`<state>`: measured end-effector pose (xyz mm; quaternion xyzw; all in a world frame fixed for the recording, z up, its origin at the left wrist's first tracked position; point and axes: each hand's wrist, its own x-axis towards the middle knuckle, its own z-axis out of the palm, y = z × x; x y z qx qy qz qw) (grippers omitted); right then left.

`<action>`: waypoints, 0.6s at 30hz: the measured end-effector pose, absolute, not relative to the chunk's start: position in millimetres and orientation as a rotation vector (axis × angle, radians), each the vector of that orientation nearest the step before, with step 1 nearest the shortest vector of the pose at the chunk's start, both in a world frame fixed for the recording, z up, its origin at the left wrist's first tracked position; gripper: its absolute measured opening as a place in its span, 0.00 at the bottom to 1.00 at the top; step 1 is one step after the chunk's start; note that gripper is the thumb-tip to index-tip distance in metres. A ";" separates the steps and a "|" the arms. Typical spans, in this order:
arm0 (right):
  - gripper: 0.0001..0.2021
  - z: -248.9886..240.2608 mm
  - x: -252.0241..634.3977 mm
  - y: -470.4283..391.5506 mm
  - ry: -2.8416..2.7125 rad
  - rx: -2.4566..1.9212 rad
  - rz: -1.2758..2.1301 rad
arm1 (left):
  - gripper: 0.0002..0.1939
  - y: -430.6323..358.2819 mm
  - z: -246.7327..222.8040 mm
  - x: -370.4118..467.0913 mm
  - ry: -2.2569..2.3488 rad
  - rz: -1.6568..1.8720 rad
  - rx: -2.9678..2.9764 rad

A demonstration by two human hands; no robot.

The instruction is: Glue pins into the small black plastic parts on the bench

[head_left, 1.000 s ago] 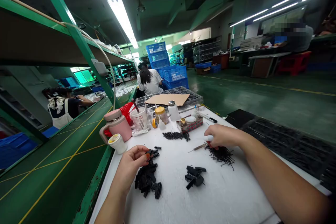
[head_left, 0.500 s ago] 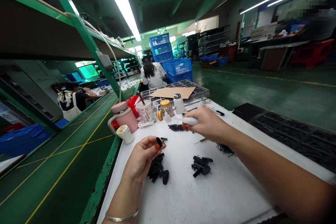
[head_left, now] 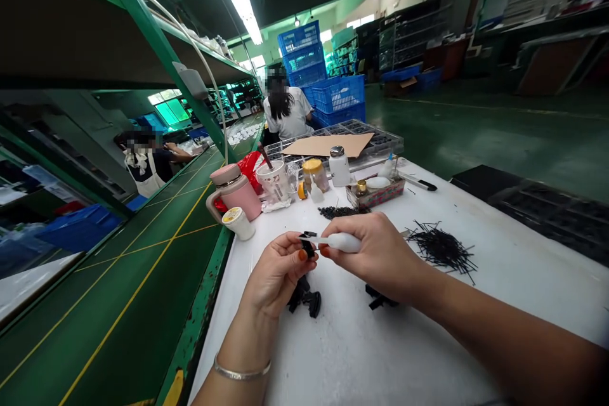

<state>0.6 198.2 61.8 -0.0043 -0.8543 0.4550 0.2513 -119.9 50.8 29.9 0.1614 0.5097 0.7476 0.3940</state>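
Between the thumb and fingers of my left hand (head_left: 276,269) is a small black plastic part (head_left: 307,246). My right hand (head_left: 373,247) is closed around a white squeeze bottle (head_left: 345,242) with a thin nozzle, whose tip reaches the black part. Whether the tip touches it I cannot tell. Below my left hand lies a loose pile of black parts (head_left: 309,301) on the white tabletop (head_left: 347,355). More black parts (head_left: 378,297) lie under my right hand, partly hidden by it.
Thin black rods (head_left: 442,247) lie in a heap at right. Tiny black pieces (head_left: 335,211) sit farther back, near a small box (head_left: 380,193). A pink mug (head_left: 238,193), a white jar (head_left: 239,224) and a metal-capped bottle (head_left: 339,168) stand behind. Two people work beyond.
My right hand has brought the white squeeze bottle down and left to the black part in my left hand. The camera view has shifted, and the small box and rods now show.
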 end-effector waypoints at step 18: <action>0.07 47.4 -1.7 195.6 -2.355 0.053 1.028 | 0.16 57.3 28.1 -113.6 1.574 1.924 0.542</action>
